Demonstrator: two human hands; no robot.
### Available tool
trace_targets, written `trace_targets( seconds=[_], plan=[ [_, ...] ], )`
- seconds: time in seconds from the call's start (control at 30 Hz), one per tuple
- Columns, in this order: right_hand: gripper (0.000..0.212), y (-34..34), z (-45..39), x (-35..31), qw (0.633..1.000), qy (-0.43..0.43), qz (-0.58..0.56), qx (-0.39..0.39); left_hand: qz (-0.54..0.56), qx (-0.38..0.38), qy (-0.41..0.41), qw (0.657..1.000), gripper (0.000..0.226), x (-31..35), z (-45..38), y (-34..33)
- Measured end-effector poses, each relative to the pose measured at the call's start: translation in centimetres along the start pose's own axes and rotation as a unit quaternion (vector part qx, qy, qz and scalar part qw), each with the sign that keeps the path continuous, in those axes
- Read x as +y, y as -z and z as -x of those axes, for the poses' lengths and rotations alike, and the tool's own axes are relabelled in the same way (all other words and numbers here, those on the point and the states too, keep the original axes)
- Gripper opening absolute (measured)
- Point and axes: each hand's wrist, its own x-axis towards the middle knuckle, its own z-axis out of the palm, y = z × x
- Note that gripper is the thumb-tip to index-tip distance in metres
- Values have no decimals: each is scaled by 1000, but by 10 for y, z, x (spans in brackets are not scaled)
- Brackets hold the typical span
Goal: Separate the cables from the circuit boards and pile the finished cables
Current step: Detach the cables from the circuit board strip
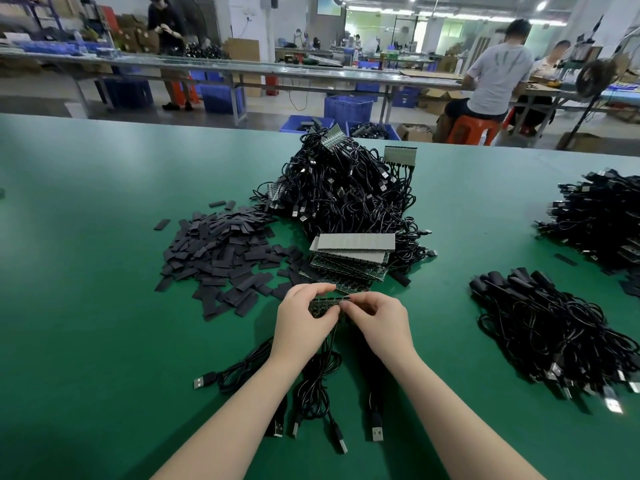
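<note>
Circuit board strip [327, 304] sat pinched between your left hand [304, 322] and right hand [377, 323] above the green worktop [86, 306], its black cables [311, 386] trailing toward you.

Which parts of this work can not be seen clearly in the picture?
- Head view: middle of the circuit board strip, covered by left hand and right hand.
- Where its cables join the strip: behind the wrists.
- Finished cables: too tangled to count.
- Far cable pile: cut off by the right edge.
</note>
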Motion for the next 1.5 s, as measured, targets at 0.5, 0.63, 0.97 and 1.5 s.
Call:
trace_targets(
  seconds=[0.5, 0.63, 0.97, 1.5],
  plan=[
    [8, 7, -2, 1, 999, 4, -29, -19, 83, -38, 75, 993, 50, -4, -5, 2],
    [14, 3, -1, 2, 1000, 22, 4, 1, 90, -31, 82, 992, 47, -6, -7, -1],
    [19, -2, 7, 0, 998, 43, 21, 31, 71, -29, 85, 993, 48, -5, -7, 0],
    [13, 25, 17, -60, 973, 97, -63, 202, 19, 4, 0, 1000, 30, -2, -4, -6]
  ],
)
